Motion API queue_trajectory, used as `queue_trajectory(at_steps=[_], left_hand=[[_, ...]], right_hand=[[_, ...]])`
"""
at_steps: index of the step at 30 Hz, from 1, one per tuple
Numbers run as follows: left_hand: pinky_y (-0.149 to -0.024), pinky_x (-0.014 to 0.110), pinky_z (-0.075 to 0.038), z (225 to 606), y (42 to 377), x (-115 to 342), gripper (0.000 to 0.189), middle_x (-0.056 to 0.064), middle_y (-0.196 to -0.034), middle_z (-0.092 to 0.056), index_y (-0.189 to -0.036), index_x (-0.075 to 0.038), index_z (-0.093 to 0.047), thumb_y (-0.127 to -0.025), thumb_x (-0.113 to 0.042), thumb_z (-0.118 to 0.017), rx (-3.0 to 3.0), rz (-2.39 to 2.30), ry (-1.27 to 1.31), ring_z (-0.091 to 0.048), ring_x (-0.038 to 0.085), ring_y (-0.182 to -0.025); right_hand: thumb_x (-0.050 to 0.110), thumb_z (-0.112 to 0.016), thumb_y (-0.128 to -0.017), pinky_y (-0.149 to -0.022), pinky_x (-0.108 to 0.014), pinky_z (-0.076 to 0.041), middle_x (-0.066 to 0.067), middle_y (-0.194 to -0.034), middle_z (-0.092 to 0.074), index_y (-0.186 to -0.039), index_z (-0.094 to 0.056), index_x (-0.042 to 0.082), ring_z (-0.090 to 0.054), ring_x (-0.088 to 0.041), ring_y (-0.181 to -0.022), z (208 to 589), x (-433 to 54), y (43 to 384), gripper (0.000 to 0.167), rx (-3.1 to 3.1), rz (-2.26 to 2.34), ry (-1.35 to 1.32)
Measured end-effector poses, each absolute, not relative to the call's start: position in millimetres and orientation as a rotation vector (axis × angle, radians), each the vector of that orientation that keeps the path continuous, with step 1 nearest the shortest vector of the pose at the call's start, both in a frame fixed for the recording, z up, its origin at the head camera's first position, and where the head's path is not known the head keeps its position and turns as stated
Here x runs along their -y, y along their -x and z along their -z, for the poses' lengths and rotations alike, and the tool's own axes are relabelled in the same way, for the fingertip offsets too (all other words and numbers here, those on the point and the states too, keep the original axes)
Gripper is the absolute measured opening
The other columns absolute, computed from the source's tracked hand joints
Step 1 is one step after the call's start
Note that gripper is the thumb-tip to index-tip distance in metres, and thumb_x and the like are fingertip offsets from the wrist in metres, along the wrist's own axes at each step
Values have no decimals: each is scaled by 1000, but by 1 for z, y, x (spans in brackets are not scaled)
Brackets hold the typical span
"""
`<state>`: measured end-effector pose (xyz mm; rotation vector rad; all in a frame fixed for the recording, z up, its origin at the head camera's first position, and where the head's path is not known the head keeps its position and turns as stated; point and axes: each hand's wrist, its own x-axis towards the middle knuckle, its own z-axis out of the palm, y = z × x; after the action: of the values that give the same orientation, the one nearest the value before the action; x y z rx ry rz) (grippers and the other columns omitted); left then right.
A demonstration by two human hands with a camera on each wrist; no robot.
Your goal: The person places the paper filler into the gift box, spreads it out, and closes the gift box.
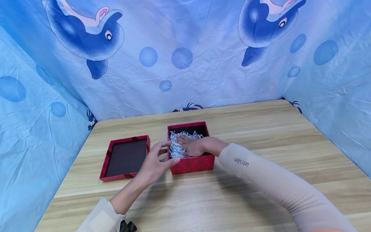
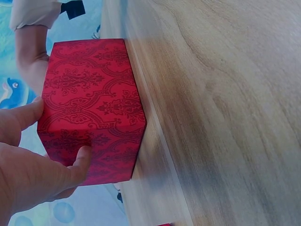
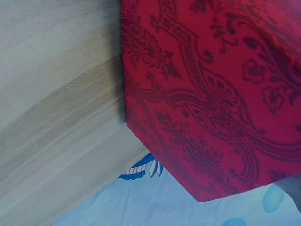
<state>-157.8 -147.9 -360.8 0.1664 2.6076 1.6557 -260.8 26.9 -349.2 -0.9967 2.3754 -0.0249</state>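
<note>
A red patterned gift box [image 1: 191, 165] stands open-topped on the table, dark inside, with pale shredded paper filler [image 1: 175, 149] in it. My left hand [image 1: 155, 164] grips the box's near left corner, thumb at the front rim and fingers along the left side. The left wrist view shows a fingertip on the patterned wall of the box [image 2: 94, 84]. Inside, my right hand [image 1: 194, 146] rests on the shredded paper with its fingers spread. In the right wrist view the box [image 3: 211, 103] hides that hand's fingers.
Left of the box lies its red lid [image 1: 127, 158], dark inner side up. Wooden tabletop [image 1: 269, 135] extends around both. A blue curtain [image 1: 174, 32] printed with dolphins hangs behind and along the sides.
</note>
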Motion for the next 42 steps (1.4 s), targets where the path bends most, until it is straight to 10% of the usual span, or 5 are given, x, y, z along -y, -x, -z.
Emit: queue_trajectory(at_steps=[31, 42], left_hand=[[-96, 42, -48, 360, 170, 158, 65, 6, -144, -40, -137, -16, -46, -81, -22, -78, -2599, -1634, -185, -46, 32, -129], [-96, 41, -48, 360, 172, 157, 68, 5, -143, -41, -138, -13, -46, -80, -21, -80, -2617, -1636, -174, -47, 30, -128]], right_hand=[[37, -46, -101, -117, -48, -16, 4, -162, 6, -155, -4, 33, 6, -21, -148, 344, -22, 261, 68, -2487, 181, 1008], [22, -40, -103, -119, -40, -12, -2, -162, -6, -153, -24, 12, 0, -21, -148, 352, -21, 271, 53, -2426, -4, 962]])
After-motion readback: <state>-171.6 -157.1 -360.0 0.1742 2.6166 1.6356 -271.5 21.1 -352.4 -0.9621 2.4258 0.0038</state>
